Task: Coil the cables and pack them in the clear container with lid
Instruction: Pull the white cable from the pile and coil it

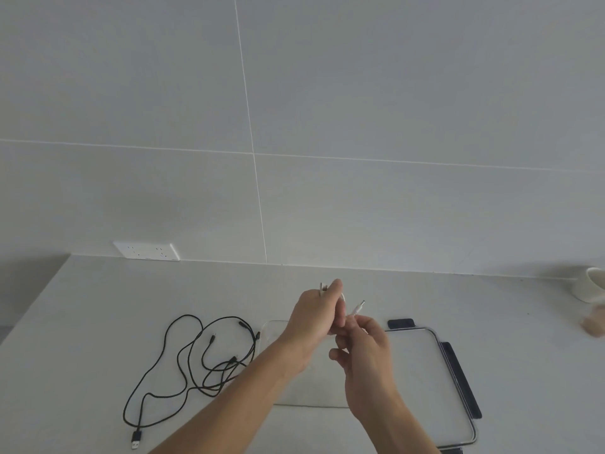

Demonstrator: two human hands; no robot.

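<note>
A short white cable (pixel 357 309) is held up between both hands above the table. My left hand (pixel 316 314) grips its coiled part, with a plug end poking out above the fingers. My right hand (pixel 365 347) pinches the other end, whose connector sticks up to the right. Under my hands lies the clear container (pixel 273 330), mostly hidden by my arms. Its lid (pixel 425 381), clear with dark clips, lies flat to the right. A black cable (pixel 193 365) with several connector ends sprawls loose on the table at the left.
The white table (pixel 98 322) meets a tiled wall with a white socket plate (pixel 147 251) at the back left. A white cup (pixel 589 285) stands at the far right edge, with a blurred beige object (pixel 594 326) just in front of it.
</note>
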